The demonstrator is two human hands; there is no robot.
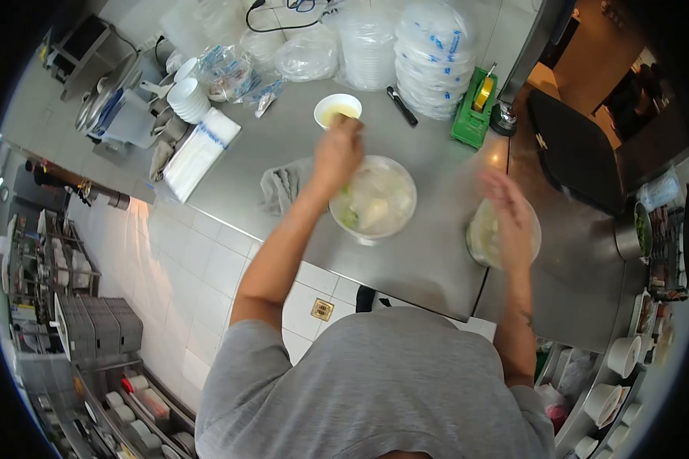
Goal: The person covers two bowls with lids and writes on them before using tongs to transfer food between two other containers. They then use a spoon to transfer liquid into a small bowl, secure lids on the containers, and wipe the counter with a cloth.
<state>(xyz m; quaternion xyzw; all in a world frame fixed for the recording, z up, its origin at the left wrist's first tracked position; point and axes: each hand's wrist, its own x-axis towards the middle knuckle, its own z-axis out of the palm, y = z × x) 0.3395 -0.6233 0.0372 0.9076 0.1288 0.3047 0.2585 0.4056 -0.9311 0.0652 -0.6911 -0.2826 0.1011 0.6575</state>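
Left hand (338,153) closed, fingers bunched as if pinching something small; item itself too blurred to tell. Hovering over far rim of big bowl (375,200), which sits right under and just right of it on steel desk (429,260). Bowl filled with pale food plus some green bits. Small dish (337,109) with yellowish liquid just beyond left hand, close to knuckles. Grey rag (281,188) crumpled just left of left wrist, touching bowl side or nearly so.

Right hand (509,222) spread, palm down, fingers pointing away, blurred; lying over second bowl (488,237) and covering most of it. Contact vs hover: cannot tell.

Black marker (401,105) beyond and between both hands. Green tape dispenser (474,109) beyond right hand, well apart. Stacks of plastic lids (435,57) behind dispenser. White folded towels (199,153) well left of left hand.
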